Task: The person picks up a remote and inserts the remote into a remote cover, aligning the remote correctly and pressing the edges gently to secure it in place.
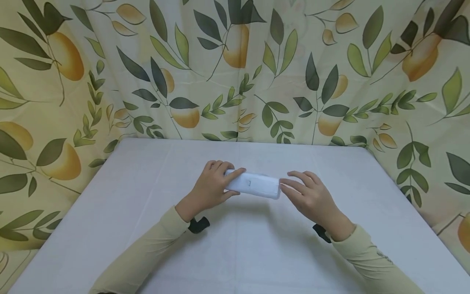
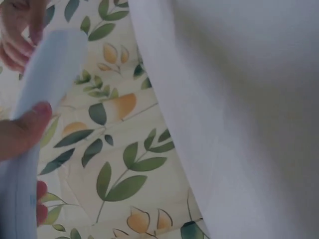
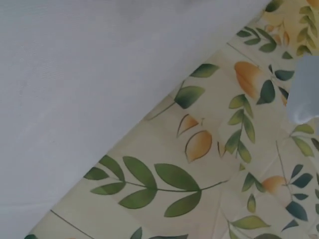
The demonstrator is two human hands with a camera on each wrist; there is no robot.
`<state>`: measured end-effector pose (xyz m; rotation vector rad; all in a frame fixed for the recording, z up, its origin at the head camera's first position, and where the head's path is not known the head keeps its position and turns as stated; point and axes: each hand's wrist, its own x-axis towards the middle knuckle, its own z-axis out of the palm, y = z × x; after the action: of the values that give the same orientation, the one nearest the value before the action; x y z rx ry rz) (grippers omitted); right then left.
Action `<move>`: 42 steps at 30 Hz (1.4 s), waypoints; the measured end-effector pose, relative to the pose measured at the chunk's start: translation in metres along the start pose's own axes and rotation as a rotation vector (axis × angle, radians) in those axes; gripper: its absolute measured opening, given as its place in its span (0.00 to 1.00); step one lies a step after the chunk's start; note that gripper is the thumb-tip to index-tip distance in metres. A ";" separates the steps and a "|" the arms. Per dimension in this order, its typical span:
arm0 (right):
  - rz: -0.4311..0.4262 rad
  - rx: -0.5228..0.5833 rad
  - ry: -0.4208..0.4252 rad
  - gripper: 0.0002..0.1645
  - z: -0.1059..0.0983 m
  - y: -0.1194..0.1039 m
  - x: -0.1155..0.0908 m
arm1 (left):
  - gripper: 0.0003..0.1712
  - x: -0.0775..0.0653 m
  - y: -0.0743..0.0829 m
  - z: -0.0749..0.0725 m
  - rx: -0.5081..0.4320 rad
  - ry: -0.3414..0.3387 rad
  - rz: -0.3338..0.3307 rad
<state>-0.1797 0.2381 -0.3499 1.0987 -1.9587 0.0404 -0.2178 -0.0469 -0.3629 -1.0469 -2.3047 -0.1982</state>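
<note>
A white oblong pack [image 1: 260,186] with rounded edges and a small mark at mid-face is held up over the table. My left hand [image 1: 209,185] grips its left end, digits on both sides of it. At the opposite end, the fingertips of my right hand [image 1: 312,198] are right at the edge, fingers loosely bent and not wrapped round it. The left wrist view shows the pack [image 2: 57,64] running upward past my left thumb [image 2: 35,119], with the right fingers by its far end. Only a corner of the pack [image 3: 304,94] enters the right wrist view.
A white cloth covers the table [image 1: 176,257], whose far edge meets a curtain [image 1: 235,81] printed with leaves and yellow fruit. Dark straps [image 1: 199,225] sit at both wrists, below light green sleeves [image 1: 147,253]. Shadows of the arms fall on the cloth.
</note>
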 end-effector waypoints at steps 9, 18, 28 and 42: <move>0.189 0.178 -0.077 0.32 -0.002 0.009 -0.002 | 0.33 0.000 -0.009 0.006 0.007 0.052 0.165; 0.100 0.248 -0.024 0.27 -0.001 -0.002 -0.006 | 0.32 -0.001 -0.010 0.005 0.070 0.112 0.195; 0.110 0.383 -0.133 0.21 -0.005 -0.004 -0.001 | 0.33 -0.003 -0.008 0.007 0.098 0.162 0.264; 0.116 0.227 -0.266 0.18 -0.005 -0.007 0.017 | 0.31 -0.002 -0.010 0.005 0.096 0.155 0.287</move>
<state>-0.1751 0.2240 -0.3373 1.1830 -2.2987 0.1919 -0.2259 -0.0533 -0.3668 -1.2508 -1.9810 -0.0510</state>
